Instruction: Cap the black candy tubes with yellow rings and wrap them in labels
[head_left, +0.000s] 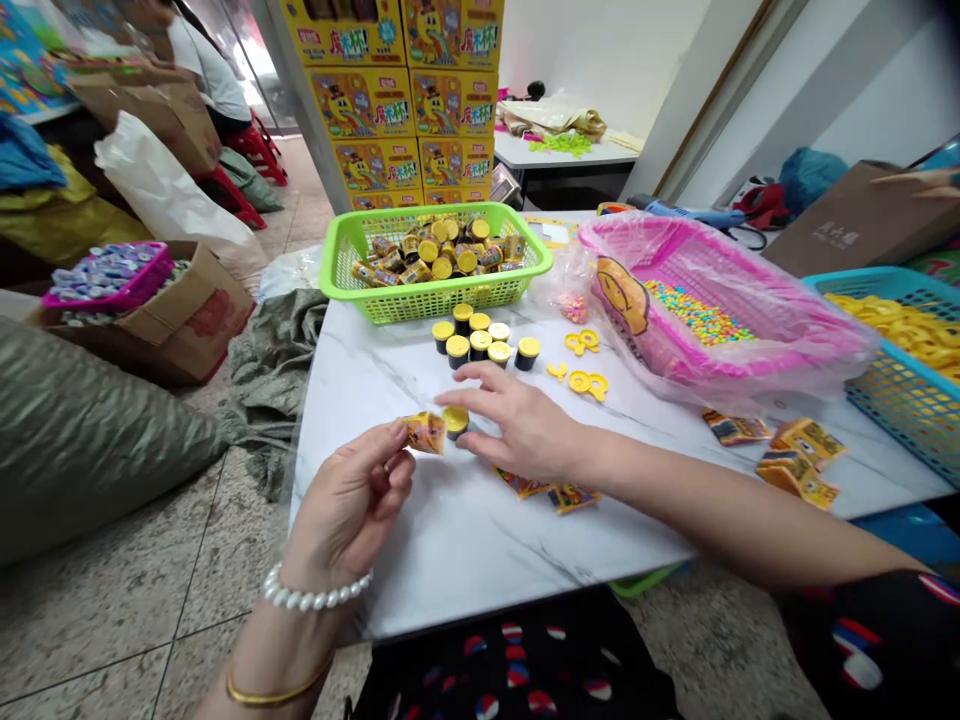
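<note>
Yellow-lid cup (455, 421) stands well in front of green basket (431, 308); R hand (521, 425) open, fingers just beside it, no grip. L hand (349, 510) pinches foil sachet (425, 433). Basket holds many more cups; 8 capped cups (470, 343) stand just before it, loose sachets (574, 497) further front.

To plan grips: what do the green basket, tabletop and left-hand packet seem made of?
The green basket looks like glossy moulded plastic, its lattice all one piece. The tabletop looks like polished marble or marble-look laminate, grey-veined with a sheen; I cannot tell which. The packet in the left hand looks like thin printed film or foil, creased and shiny.
</note>
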